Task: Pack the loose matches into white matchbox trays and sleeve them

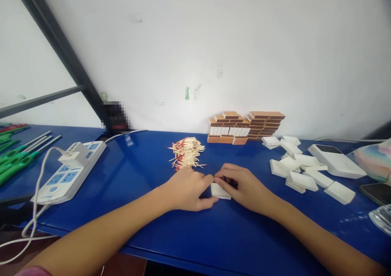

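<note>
A small white matchbox tray (221, 191) lies on the blue table between my two hands. My left hand (191, 189) closes on its left side, with the thumb at the near corner and the index finger at the far one. From the right, my right hand (241, 185) bends its fingers over the tray's far edge, thumb and fingertips pressed close together there. The tray's inside is partly hidden by my fingers. Just beyond my left hand is a heap of red-tipped matches (188, 152).
Brown matchboxes (229, 129) stand stacked against the wall. At the right lie several loose white trays (302, 181), a white device (336, 161) and a phone (377, 193). A power strip (70, 174) with a white cable and green-handled lighters (18, 162) occupy the left.
</note>
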### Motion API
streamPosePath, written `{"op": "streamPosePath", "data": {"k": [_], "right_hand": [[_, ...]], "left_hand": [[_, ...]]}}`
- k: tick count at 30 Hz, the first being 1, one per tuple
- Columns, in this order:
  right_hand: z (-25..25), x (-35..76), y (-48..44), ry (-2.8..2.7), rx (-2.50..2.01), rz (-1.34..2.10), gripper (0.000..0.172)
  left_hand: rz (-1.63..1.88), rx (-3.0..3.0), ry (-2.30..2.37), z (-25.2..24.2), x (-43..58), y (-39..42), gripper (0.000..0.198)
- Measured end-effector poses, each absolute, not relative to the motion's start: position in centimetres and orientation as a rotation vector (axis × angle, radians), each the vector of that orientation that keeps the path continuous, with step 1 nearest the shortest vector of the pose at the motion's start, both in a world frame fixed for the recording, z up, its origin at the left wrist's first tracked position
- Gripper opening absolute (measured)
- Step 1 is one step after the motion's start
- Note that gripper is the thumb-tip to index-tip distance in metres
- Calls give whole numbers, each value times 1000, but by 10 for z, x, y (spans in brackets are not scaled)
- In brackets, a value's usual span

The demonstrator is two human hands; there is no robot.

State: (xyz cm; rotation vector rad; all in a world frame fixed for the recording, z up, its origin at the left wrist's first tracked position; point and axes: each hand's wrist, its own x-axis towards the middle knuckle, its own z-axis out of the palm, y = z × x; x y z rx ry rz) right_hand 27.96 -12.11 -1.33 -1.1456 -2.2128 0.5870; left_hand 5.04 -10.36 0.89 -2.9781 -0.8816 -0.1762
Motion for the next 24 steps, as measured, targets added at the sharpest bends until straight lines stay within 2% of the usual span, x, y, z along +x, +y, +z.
{"op": "streamPosePath", "data": {"k": [6,16,24], "right_hand": [[2,273,-97,-2103,-1170,396,14],[33,200,-55,-2483,-1255,230,7],[28,195,-57,-2551,-1389,59,19]], "left_hand": [[-309,-3104,-792,-8,60,-120,42],[-399,-3175,-857,-10,56,-109,46],[-334,-3175,-892,-9,55,-106,45]]}}
